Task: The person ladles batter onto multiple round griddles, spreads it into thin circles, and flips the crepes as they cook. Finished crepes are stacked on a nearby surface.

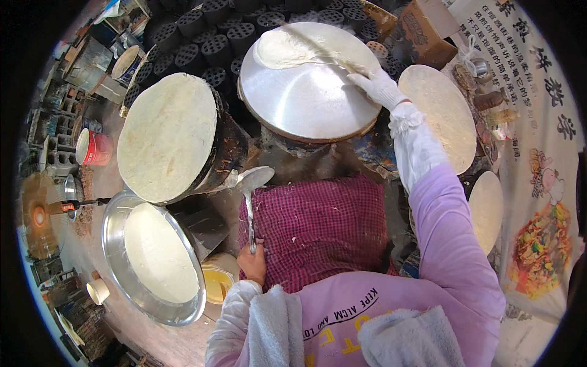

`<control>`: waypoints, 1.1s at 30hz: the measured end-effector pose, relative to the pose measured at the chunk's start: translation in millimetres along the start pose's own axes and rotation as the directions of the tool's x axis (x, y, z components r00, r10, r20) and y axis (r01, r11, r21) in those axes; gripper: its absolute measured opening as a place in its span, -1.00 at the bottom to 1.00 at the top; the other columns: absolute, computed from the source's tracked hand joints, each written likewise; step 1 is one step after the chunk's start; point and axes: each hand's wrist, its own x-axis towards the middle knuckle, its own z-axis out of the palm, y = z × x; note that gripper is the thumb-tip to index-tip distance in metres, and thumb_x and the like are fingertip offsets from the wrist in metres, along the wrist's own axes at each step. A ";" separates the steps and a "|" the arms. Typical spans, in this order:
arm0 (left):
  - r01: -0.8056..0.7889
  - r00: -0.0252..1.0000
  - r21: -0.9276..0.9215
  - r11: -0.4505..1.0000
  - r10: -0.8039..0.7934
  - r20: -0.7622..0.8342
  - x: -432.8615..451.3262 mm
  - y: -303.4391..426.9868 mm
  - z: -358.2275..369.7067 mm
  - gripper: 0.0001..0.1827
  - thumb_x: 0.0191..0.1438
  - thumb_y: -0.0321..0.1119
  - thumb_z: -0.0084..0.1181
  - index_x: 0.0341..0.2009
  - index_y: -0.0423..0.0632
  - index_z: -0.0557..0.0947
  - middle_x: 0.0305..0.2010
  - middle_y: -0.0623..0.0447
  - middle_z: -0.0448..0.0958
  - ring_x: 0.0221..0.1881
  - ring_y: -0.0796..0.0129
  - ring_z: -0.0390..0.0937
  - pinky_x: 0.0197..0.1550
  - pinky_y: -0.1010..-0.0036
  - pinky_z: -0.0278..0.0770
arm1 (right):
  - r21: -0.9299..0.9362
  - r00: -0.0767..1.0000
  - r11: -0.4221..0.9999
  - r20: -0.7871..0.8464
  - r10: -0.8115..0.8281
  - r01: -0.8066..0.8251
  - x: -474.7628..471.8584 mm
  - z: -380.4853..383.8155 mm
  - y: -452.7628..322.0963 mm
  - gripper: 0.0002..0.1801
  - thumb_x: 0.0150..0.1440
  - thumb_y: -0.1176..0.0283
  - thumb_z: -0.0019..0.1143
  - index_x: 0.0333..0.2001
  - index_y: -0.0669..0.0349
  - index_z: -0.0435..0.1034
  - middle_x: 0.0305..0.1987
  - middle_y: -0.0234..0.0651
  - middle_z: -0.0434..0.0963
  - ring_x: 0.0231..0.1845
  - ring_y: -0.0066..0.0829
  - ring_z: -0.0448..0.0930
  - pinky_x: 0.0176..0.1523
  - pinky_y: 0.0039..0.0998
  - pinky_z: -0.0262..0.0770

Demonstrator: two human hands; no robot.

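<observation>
My right hand (378, 87), in a white knitted glove, grips the handle of a spreader (337, 58) over the far half of a round metal griddle (302, 96). White batter (284, 49) lies on the griddle's far left part, by the spreader's far end, which is blurred. My bare left hand (253, 264) holds a metal ladle (255, 178) upright by its handle, its batter-coated bowl above the checked cloth on my lap. Left of that hand is a wide steel basin (107, 238) of batter. Round flatbreads cover the griddles at left (169, 137) and right (438, 114).
Perforated coal briquettes (218, 48) stand stacked behind the middle griddle. A yellow-lined bucket (220, 275) is beside the basin. A fan (40, 215) stands at far left, a red bucket (96, 147) beyond it. Another flatbread (486, 213) lies at lower right, near a printed banner (527, 183).
</observation>
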 end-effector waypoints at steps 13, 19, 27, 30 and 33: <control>0.061 0.994 0.071 0.996 -0.054 -0.097 -10.7 2.8 -0.8 -0.85 0.08 -0.35 0.17 -0.33 -0.12 0.73 -0.53 -0.08 0.62 -0.48 0.24 0.60 -0.34 0.35 0.50 | 0.121 0.998 0.991 0.024 0.056 -0.059 -35.5 -9.6 -6.3 -0.45 0.25 0.10 0.03 0.23 0.17 0.37 0.04 -0.04 0.59 0.04 -0.21 0.61 0.14 -0.35 0.45; 0.036 0.998 0.018 0.999 -0.034 -0.059 -8.1 4.7 4.0 -0.84 0.08 -0.40 0.12 -0.33 -0.16 0.72 -0.51 -0.08 0.63 -0.47 0.26 0.61 -0.35 0.38 0.51 | -0.037 0.953 0.969 0.191 -0.235 0.246 22.0 11.8 -35.6 -0.45 0.26 0.01 -0.04 0.20 0.09 0.40 0.03 0.01 0.57 0.03 -0.02 0.58 0.13 -0.27 0.45; 0.002 0.998 0.064 0.998 0.002 -0.065 -12.6 9.7 -1.3 -0.81 0.09 -0.39 0.10 -0.29 -0.16 0.72 -0.48 -0.10 0.64 -0.44 0.21 0.63 -0.33 0.35 0.53 | 0.217 0.977 0.966 0.126 -0.171 0.141 -116.9 3.5 -2.7 -0.46 0.26 0.20 0.07 0.26 0.20 0.33 0.17 -0.06 0.52 0.21 -0.26 0.53 0.25 -0.40 0.38; 0.016 1.000 0.122 0.992 -0.013 -0.026 -9.3 27.6 -1.5 -0.81 0.09 -0.36 0.11 -0.29 -0.14 0.73 -0.47 -0.11 0.65 -0.43 0.19 0.63 -0.30 0.34 0.53 | 0.351 0.986 0.935 -0.166 0.012 0.047 -107.7 24.2 37.3 -0.44 0.26 0.14 0.06 0.27 0.14 0.33 -0.02 -0.11 0.62 -0.09 -0.41 0.64 -0.01 -0.48 0.53; -0.001 1.000 0.087 0.996 0.003 -0.027 -12.4 11.7 0.8 -0.80 0.10 -0.33 0.13 -0.30 -0.14 0.73 -0.47 -0.14 0.64 -0.42 0.16 0.63 -0.29 0.31 0.53 | 0.477 0.933 0.811 0.284 0.223 -0.339 -111.7 12.4 -6.5 -0.48 0.27 0.10 0.03 0.15 0.27 0.42 -0.48 -0.43 0.44 -0.65 -0.67 0.31 -0.57 -0.54 0.30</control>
